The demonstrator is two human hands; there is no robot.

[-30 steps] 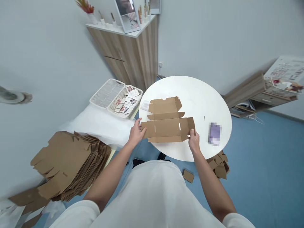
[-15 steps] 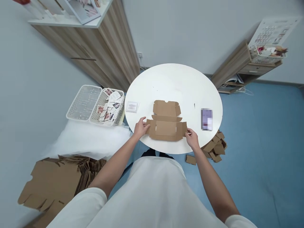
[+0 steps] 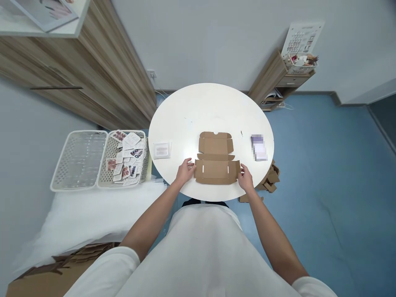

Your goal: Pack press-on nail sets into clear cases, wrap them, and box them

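A brown flat-cut cardboard box [image 3: 215,170] lies unfolded near the front of the white round table [image 3: 210,103]. Its lid panel points away from me, and two pale slots show in the nearer panel. At the left end my left hand [image 3: 185,172] has its fingers and thumb closed at the edge of the side flap. My right hand [image 3: 245,179] pinches the flap at the right end, its thumb partly hidden. To the left lies a clear flat packet [image 3: 162,150]; a purple and white item, blurred by pixels [image 3: 259,147], lies to the right.
Left of the table, a white basket [image 3: 144,165] holds several printed cards, beside another basket [image 3: 55,173] with clear packets. White sheets [image 3: 102,210] and stacked cardboard [image 3: 55,272] sit below them. More cardboard boxes [image 3: 269,181] lie on the floor under the right edge.
My view has turned right. The box's side flaps, spread outward earlier, now look shorter and partly folded up, and both hands have come slightly closer together.
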